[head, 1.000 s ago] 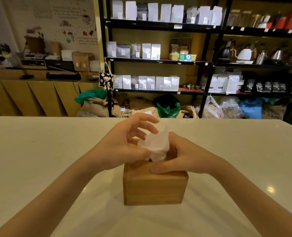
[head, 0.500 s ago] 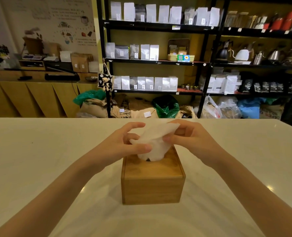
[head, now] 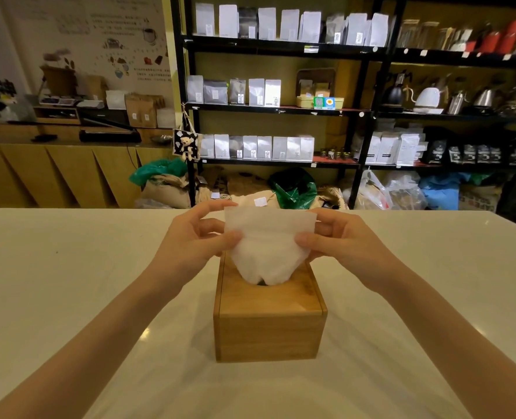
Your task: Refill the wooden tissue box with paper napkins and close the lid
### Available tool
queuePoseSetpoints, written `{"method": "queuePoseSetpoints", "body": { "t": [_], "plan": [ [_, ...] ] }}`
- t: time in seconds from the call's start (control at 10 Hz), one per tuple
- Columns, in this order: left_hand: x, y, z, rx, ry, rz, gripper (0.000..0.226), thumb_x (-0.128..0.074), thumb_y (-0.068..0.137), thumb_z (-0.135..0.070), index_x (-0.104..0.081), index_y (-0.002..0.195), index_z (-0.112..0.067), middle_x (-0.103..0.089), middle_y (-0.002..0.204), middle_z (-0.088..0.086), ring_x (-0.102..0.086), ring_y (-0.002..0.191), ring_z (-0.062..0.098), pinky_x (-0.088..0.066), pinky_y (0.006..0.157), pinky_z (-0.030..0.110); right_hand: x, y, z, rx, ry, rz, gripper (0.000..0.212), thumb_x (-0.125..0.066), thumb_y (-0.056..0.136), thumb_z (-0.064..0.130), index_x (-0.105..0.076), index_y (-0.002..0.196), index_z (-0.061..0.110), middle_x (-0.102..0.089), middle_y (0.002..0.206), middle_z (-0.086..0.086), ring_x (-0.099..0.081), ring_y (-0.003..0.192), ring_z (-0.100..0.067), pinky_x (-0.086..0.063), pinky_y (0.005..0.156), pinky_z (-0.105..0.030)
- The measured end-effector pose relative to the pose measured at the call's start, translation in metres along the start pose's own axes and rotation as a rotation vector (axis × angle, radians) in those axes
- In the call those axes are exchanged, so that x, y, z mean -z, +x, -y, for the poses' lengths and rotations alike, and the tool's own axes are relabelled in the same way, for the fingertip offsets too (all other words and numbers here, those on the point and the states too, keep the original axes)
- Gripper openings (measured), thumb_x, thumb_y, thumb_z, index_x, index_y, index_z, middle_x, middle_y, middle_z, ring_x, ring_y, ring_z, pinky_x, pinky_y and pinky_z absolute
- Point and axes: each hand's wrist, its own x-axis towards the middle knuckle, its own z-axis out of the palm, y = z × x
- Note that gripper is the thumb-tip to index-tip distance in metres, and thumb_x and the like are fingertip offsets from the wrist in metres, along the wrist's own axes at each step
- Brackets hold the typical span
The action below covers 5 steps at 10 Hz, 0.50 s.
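A wooden tissue box stands on the white counter in front of me, its lid flat on top. A white paper napkin sticks up out of the round hole in the lid and fans out wide above it. My left hand pinches the napkin's left edge between thumb and fingers. My right hand pinches its right edge the same way. Both hands hover just above the box's far half. The inside of the box is hidden.
Beyond the counter's far edge stand black shelves with white and grey pouches, kettles and jars. Sacks and plastic bags lie on the floor below. A wooden sideboard runs along the left wall.
The napkin was bunched over the hole; both hands have lifted and moved apart, which spread it flat and wide. The right hand has come off the lid.
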Motion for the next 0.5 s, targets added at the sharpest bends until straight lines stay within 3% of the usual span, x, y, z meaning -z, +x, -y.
{"method": "queuePoseSetpoints", "body": {
  "t": [0.1, 0.2, 0.3, 0.4, 0.5],
  "plan": [
    [0.000, -0.003, -0.001, -0.102, 0.232, -0.095, 0.035, -0.066, 0.079, -0.014, -0.055, 0.108, -0.029, -0.067, 0.075, -0.013, -0.067, 0.066, 0.005, -0.052, 0.056, 0.009, 0.000, -0.001, -0.002, 0.019, -0.084, -0.045, 0.021, -0.059, 0.085, 0.009, -0.063, 0.097, 0.026, -0.071, 0.068, 0.009, -0.067, 0.071, -0.004, -0.056, 0.064, -0.017],
    [0.001, -0.005, -0.005, -0.152, 0.299, -0.127, 0.037, -0.064, 0.081, -0.017, -0.054, 0.115, -0.026, -0.063, 0.078, -0.016, -0.065, 0.068, -0.002, -0.050, 0.060, 0.005, 0.000, -0.003, 0.002, 0.059, -0.169, -0.088, 0.022, -0.057, 0.087, 0.012, -0.060, 0.105, 0.025, -0.070, 0.075, 0.005, -0.064, 0.067, 0.002, -0.051, 0.063, -0.010],
    [0.003, -0.007, -0.013, -0.107, 0.233, -0.086, 0.041, -0.059, 0.084, -0.022, -0.048, 0.124, -0.027, -0.066, 0.093, -0.008, -0.062, 0.089, 0.000, -0.050, 0.082, 0.018, 0.000, -0.009, 0.014, 0.061, -0.282, -0.128, 0.035, -0.058, 0.087, 0.020, -0.051, 0.120, 0.028, -0.067, 0.094, 0.011, -0.063, 0.086, 0.001, -0.050, 0.074, -0.013],
    [0.006, -0.006, -0.020, -0.064, 0.223, -0.027, 0.045, -0.052, 0.088, -0.030, -0.040, 0.131, -0.029, -0.056, 0.112, -0.010, -0.051, 0.111, 0.010, -0.040, 0.098, 0.033, 0.009, -0.021, 0.039, 0.134, -0.434, -0.193, 0.051, -0.059, 0.085, 0.025, -0.039, 0.132, 0.028, -0.058, 0.118, 0.012, -0.054, 0.109, -0.004, -0.042, 0.093, -0.024],
    [0.011, -0.003, -0.034, -0.022, 0.304, 0.040, 0.047, -0.047, 0.090, -0.035, -0.035, 0.135, -0.029, -0.051, 0.124, -0.009, -0.045, 0.120, 0.012, -0.036, 0.100, 0.032, 0.020, -0.049, 0.073, 0.292, -0.484, -0.283, 0.062, -0.065, 0.082, 0.032, -0.034, 0.135, 0.036, -0.051, 0.123, 0.024, -0.045, 0.118, 0.004, -0.036, 0.094, -0.019]
  ]
}}
